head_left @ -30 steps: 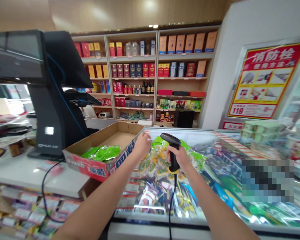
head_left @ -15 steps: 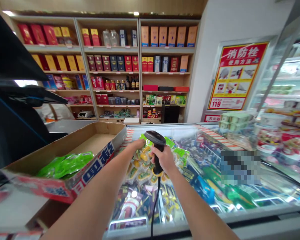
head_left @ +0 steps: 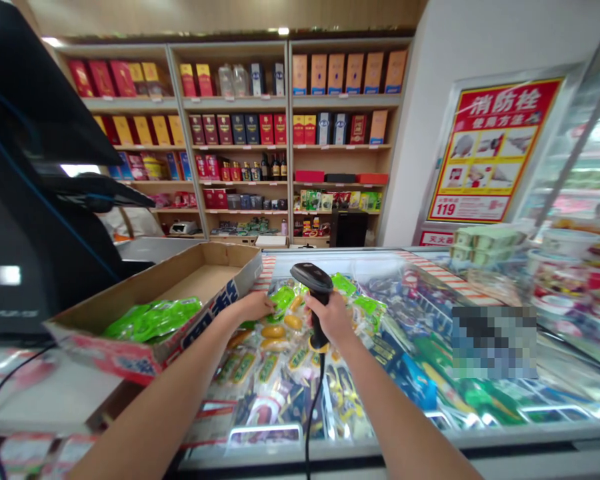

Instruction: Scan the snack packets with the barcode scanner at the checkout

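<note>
My right hand [head_left: 334, 318] is wrapped round the handle of a black corded barcode scanner [head_left: 312, 279], held upright over the glass-topped freezer [head_left: 480, 427]. My left hand [head_left: 257, 306] reaches in beside it, fingers closed on a green snack packet [head_left: 282, 297] from a pile of green and yellow packets [head_left: 275, 347] lying on the glass. The scanner's cable [head_left: 312, 413] hangs down toward me.
An open cardboard box [head_left: 145, 347] with green packets [head_left: 153, 318] sits on the counter at left, next to a black checkout terminal [head_left: 30, 220]. Shelves of boxed goods [head_left: 280, 133] line the back wall. Stacked tubs [head_left: 485, 239] and a red poster [head_left: 495, 147] are at right.
My left hand has dropped lower and taken hold of a green packet at the pile's left edge. The scanner has stayed almost in place; the view shifted slightly.
</note>
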Demonstrator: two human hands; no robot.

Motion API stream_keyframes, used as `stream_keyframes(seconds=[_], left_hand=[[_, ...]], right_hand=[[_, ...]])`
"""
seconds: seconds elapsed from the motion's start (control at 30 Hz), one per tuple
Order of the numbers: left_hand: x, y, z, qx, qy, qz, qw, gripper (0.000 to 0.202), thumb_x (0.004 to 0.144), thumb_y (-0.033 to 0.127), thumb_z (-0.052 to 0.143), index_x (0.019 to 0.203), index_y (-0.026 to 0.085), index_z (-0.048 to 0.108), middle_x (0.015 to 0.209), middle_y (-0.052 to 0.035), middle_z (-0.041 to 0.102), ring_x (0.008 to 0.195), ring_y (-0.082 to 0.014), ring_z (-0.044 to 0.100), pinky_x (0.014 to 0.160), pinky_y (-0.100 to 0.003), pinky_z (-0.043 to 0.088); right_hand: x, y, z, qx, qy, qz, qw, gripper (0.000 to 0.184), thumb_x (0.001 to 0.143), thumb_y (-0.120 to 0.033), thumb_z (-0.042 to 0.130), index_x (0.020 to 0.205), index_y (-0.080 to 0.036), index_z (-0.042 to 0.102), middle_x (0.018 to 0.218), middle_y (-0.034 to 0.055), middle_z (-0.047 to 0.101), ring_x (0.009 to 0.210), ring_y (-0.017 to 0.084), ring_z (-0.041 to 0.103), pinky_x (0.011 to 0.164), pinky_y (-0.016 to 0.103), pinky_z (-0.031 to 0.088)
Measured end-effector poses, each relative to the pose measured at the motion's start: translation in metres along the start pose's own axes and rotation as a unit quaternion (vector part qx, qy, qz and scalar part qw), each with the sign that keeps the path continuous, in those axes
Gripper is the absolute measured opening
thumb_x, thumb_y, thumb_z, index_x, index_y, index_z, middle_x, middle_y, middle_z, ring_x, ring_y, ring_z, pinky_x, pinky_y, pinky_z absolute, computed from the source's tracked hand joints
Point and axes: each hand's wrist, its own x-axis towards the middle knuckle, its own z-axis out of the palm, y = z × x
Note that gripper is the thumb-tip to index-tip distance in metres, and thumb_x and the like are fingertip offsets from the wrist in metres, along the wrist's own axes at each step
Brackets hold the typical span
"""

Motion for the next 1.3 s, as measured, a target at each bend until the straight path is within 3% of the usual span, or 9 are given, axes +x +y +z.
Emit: stream_keyframes(seconds=[0.07, 0.23, 0.4, 0.57, 0.63, 0.77, 1.03, 1.13, 1.3], left_hand=[[-0.012, 0.004, 0.001, 0.046, -0.004, -0.028, 0.999, 0.015, 0.073, 0.029, 0.059, 0.069, 0.02, 0.07, 0.075, -0.0048, 0.072, 0.078, -0.0211, 0.066, 0.075, -0.027, 0.046], [-0.022, 0.017, 0.009, 0.143, 0.103, -0.095, 0.98, 0.037, 0.071, 0.045, 0.066, 0.095, 0.016, 0.067, 0.109, -0.0145, 0.068, 0.103, -0.0276, 0.061, 0.087, -0.034, 0.045], [-0.017, 0.021, 0.015, 0.132, 0.08, -0.16, 0.975, 0.038, 0.057, 0.047, 0.076, 0.077, 0.017, 0.062, 0.095, -0.0174, 0.07, 0.097, -0.0352, 0.063, 0.085, -0.042, 0.044], [-0.017, 0.017, 0.015, -0.074, 0.214, -0.122, 0.966, 0.03, 0.06, 0.03, 0.073, 0.084, 0.02, 0.057, 0.079, -0.005, 0.068, 0.079, -0.0237, 0.064, 0.073, -0.033, 0.046], [-0.017, 0.015, 0.013, -0.213, 0.263, -0.089, 0.937, 0.026, 0.062, 0.032, 0.07, 0.078, 0.02, 0.054, 0.071, -0.001, 0.064, 0.07, -0.0196, 0.062, 0.067, -0.03, 0.046], [-0.015, 0.014, 0.008, -0.409, 0.287, -0.084, 0.862, 0.034, 0.059, 0.042, 0.071, 0.075, 0.019, 0.052, 0.06, 0.0027, 0.058, 0.057, -0.0157, 0.056, 0.058, -0.028, 0.045], [-0.008, 0.024, 0.004, -0.522, 0.362, -0.114, 0.764, 0.027, 0.065, 0.04, 0.061, 0.073, 0.018, 0.047, 0.056, 0.0071, 0.047, 0.049, -0.0093, 0.047, 0.052, -0.023, 0.04], [-0.006, 0.027, 0.006, -0.529, 0.362, -0.116, 0.758, 0.022, 0.071, 0.036, 0.058, 0.075, 0.019, 0.045, 0.056, 0.0081, 0.044, 0.048, -0.0081, 0.044, 0.051, -0.021, 0.038], [-0.008, 0.032, 0.011, -0.466, 0.377, -0.094, 0.795, 0.02, 0.078, 0.035, 0.057, 0.075, 0.019, 0.046, 0.058, 0.007, 0.044, 0.055, -0.0091, 0.048, 0.054, -0.02, 0.04]], right_hand=[[0.0, 0.003, 0.001, -0.013, -0.008, -0.003, 1.0, 0.028, 0.073, -0.043, 0.062, 0.062, -0.017, 0.059, 0.045, 0.0004, 0.057, 0.036, 0.015, 0.055, 0.039, 0.024, 0.043], [-0.001, 0.004, 0.002, -0.042, -0.009, -0.001, 0.999, 0.028, 0.072, -0.044, 0.061, 0.067, -0.017, 0.061, 0.049, 0.0019, 0.06, 0.038, 0.016, 0.057, 0.04, 0.025, 0.044], [-0.004, 0.004, 0.004, -0.052, -0.025, -0.003, 0.998, 0.029, 0.073, -0.045, 0.061, 0.067, -0.017, 0.06, 0.048, 0.0011, 0.06, 0.038, 0.016, 0.058, 0.041, 0.024, 0.045], [-0.005, 0.007, 0.007, -0.04, -0.033, 0.0, 0.999, 0.029, 0.072, -0.045, 0.062, 0.066, -0.017, 0.059, 0.05, 0.0011, 0.059, 0.038, 0.015, 0.057, 0.039, 0.024, 0.043], [-0.004, 0.007, 0.006, -0.02, -0.039, 0.007, 0.999, 0.028, 0.072, -0.044, 0.062, 0.066, -0.016, 0.059, 0.052, 0.0013, 0.06, 0.037, 0.014, 0.056, 0.039, 0.023, 0.043], [-0.002, 0.002, -0.002, 0.006, -0.061, 0.041, 0.997, 0.027, 0.07, -0.041, 0.064, 0.064, -0.016, 0.058, 0.052, 0.0008, 0.06, 0.035, 0.013, 0.053, 0.037, 0.023, 0.043], [-0.007, -0.003, -0.007, -0.054, -0.18, 0.053, 0.981, 0.02, 0.069, -0.034, 0.065, 0.063, -0.017, 0.058, 0.054, 0.0008, 0.062, 0.036, 0.014, 0.056, 0.037, 0.023, 0.043], [-0.01, -0.002, -0.002, -0.06, -0.201, 0.042, 0.977, 0.02, 0.071, -0.033, 0.065, 0.062, -0.017, 0.057, 0.051, -0.0003, 0.061, 0.035, 0.013, 0.055, 0.037, 0.023, 0.042], [-0.013, -0.004, 0.002, -0.046, -0.194, 0.04, 0.979, 0.019, 0.07, -0.034, 0.065, 0.062, -0.018, 0.058, 0.05, -0.001, 0.059, 0.035, 0.014, 0.054, 0.037, 0.024, 0.043]])
